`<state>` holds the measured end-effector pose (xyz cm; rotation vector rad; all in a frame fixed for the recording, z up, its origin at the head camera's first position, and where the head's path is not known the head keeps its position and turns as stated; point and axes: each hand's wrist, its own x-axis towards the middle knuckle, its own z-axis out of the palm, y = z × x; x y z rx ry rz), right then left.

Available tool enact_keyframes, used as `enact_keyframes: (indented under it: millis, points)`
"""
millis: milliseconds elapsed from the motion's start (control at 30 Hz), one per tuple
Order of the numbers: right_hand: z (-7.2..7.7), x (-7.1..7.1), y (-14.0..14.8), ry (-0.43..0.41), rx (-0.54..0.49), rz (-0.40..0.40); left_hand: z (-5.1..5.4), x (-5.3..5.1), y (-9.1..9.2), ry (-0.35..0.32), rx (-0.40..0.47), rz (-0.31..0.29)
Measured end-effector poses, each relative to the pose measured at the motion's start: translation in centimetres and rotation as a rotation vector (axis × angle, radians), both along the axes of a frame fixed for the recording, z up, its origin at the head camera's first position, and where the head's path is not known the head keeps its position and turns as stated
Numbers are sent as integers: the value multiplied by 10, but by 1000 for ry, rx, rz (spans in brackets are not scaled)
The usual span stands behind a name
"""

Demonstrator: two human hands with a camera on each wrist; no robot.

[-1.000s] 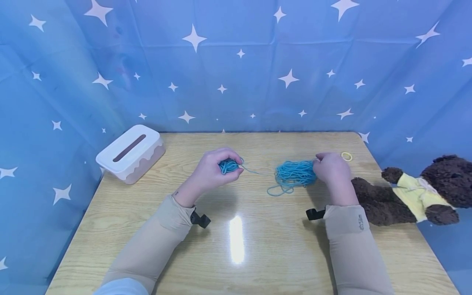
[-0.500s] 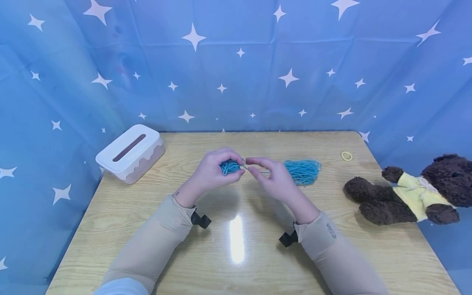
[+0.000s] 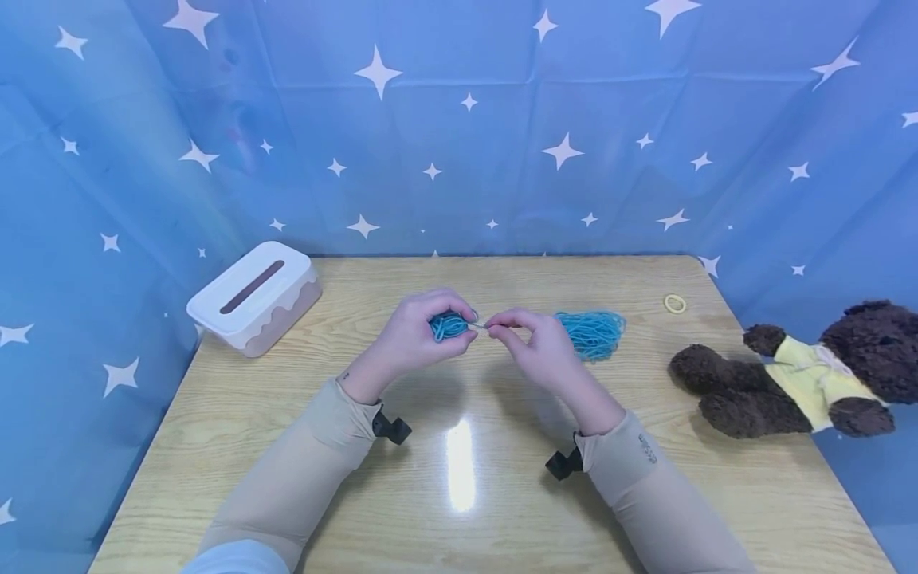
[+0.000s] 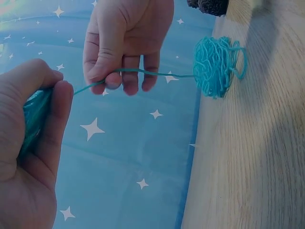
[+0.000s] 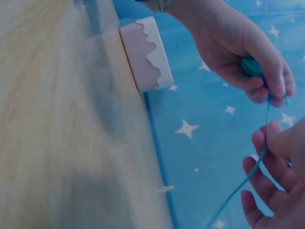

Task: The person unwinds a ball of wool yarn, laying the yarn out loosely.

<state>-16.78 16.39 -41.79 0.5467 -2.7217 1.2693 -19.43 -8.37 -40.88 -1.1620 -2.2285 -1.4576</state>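
Note:
My left hand (image 3: 412, 331) grips a small wound bundle of teal yarn (image 3: 446, 325) above the middle of the table; its fingers hide part of it. Just to the right, my right hand (image 3: 541, 351) pinches the yarn strand (image 4: 159, 74) between thumb and forefinger. From those fingertips the strand runs on to a loose heap of teal yarn (image 3: 594, 335) lying on the table. In the left wrist view the right hand's other fingers (image 4: 151, 71) hang apart from the strand. A short stretch of strand joins the two hands in the right wrist view.
A white-lidded tissue box (image 3: 254, 299) stands at the back left of the wooden table (image 3: 344, 510). A yellow ring (image 3: 674, 304) lies at the back right. A brown teddy bear (image 3: 796, 383) in a yellow top lies along the right edge. Behind hangs a blue star-patterned curtain (image 3: 445, 127).
My right hand has come from the loose yarn heap leftward to beside the left hand and now pinches the strand close to it. The left hand has stayed nearly still with its bundle.

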Motion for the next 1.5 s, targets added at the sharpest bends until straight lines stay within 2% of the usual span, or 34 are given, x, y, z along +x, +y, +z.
enact_keyframes:
  millis: [200,267,333,667,1000,1200,1500]
  points:
    - [13,-7,25,276,189,-23,2,1,-1,-35,-20,16]
    - [16,-9,33,318,223,-43,2,0,-1,-44,-21,21]
    - [19,-11,41,318,237,-64,1,-1,-1,-45,-18,23]
    - [21,-19,71,207,263,-156,-2,-1,-2,-31,-23,53]
    - [28,-23,114,22,334,-347,0,-1,-3,-29,-22,66]
    - [22,-29,135,-89,373,-441,-2,-1,-4,-46,-22,62]
    - [9,-34,157,-326,438,-528,-2,-3,-5,-31,-18,64]
